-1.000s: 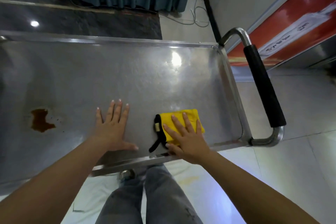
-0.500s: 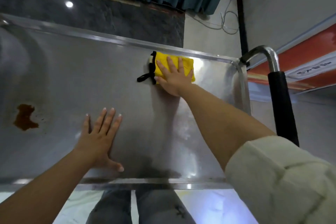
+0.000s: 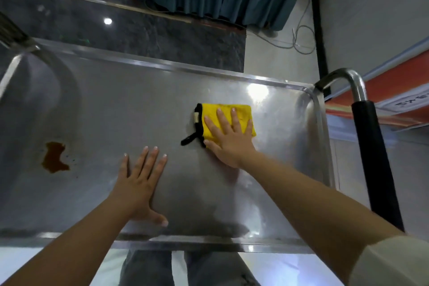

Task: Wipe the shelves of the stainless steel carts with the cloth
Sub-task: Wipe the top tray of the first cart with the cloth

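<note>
The right hand (image 3: 228,144) is pressing flat, fingers straight and spread, its grip closing round nothing, on the folded yellow cloth (image 3: 241,115) toward the shelf's right end. The cloth is looking soft, light and plush, black-edged with a loop, likely gliding best under palm pressure. Beneath it, the steel shelf (image 3: 139,104) is lying hard, slick, glossy. Leftward, the left hand (image 3: 139,183) is bracing flat; farther left, a brown stain (image 3: 54,158) is waiting.

I see the folded yellow cloth (image 3: 228,119), black-edged, flat on the steel cart shelf (image 3: 116,104) toward its right end.
</note>
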The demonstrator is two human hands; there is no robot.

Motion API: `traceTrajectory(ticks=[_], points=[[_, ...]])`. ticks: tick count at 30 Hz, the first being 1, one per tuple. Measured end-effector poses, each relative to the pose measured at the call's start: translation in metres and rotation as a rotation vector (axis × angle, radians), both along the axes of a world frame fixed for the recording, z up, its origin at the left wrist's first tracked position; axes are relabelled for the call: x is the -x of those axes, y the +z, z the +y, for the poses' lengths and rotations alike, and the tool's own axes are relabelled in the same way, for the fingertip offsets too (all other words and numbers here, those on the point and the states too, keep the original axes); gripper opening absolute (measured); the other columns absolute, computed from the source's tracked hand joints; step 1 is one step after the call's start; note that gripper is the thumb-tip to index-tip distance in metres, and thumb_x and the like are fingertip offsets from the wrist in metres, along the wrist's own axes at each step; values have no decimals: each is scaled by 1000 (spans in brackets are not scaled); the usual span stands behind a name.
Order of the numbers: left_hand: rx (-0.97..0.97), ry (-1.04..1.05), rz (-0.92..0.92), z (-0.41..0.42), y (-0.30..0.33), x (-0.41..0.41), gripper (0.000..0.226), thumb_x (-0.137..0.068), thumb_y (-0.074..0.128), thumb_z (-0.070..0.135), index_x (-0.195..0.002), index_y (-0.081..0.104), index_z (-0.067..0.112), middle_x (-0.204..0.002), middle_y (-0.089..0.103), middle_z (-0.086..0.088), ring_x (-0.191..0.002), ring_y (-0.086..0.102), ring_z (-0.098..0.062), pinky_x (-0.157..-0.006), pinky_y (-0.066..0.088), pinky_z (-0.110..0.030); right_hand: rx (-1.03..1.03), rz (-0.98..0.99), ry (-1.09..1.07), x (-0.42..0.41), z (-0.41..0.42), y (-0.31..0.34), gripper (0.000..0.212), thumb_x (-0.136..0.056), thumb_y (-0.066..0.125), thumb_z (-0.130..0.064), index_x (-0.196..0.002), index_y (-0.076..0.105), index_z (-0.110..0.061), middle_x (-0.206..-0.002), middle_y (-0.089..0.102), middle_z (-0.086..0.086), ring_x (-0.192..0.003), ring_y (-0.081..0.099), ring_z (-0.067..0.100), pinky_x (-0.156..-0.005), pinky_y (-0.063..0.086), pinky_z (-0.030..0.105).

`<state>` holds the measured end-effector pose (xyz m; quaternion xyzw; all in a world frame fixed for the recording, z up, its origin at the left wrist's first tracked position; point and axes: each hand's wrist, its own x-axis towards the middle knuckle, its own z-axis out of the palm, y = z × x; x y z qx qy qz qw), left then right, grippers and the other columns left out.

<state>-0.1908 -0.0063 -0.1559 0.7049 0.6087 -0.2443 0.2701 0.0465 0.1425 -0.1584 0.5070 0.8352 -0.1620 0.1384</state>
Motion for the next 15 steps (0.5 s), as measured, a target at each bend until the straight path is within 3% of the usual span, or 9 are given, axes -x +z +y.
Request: traceTrajectory(ticks=[3, 6, 9, 11, 13, 15], points=[[-24, 0, -2, -1, -1, 1, 151, -42, 43, 99, -128, -52, 19, -135, -58, -8, -123, -55, -29, -105, -26, -62, -30, -2, 66, -6, -65, 3, 65, -91, 21, -69, -147, -7, -49, -160, -18, -6, -144, -26, 32, -108, -11, 67], [-49, -9, -2, -1, 0, 0, 151, -42, 42, 99, -128, -52, 18, -135, -58, -10, -125, -53, -31, -106, -23, -64, -36, 22, 143, -9, -128, 9, 66, -90, 16, -70, -150, 5, -46, -161, -10, -4, -145, -16, 38, -108, -8, 70], [-109, -39, -46, -3, 4, 3, 148, -52, 53, 90, -135, -43, 14, -146, -46, -12, -137, -38, -33, -111, -13, -60, -65, 1, 230, -7, -175, 15, 63, -92, 26, -66, -150, 26, -40, -160, 19, 2, -144, 15, 44, -103, 17, 75], [-133, -47, -108, -12, 4, 18, 140, -62, 58, 82, -138, -36, 13, -152, -36, -8, -143, -28, -26, -116, -7, -50, -77, -14, 205, -1, -180, 19, 61, -92, 30, -64, -147, 35, -39, -157, 28, 2, -141, 24, 44, -99, 25, 75], [-132, -94, -109, -33, 5, 44, 131, -68, 53, 82, -135, -39, 15, -150, -37, -4, -140, -31, -20, -117, -9, -44, -63, -7, 192, 7, -167, 19, 59, -92, 30, -63, -147, 30, -42, -158, 22, 1, -143, 16, 43, -101, 19, 75], [-139, -171, -68, -55, 8, 68, 119, -77, 43, 80, -137, -37, 17, -152, -35, -4, -136, -34, -19, -116, -12, -42, -19, -41, 171, 19, -141, 16, 59, -94, 30, -63, -146, 6, -49, -160, -2, -5, -147, -6, 37, -108, 7, 72]])
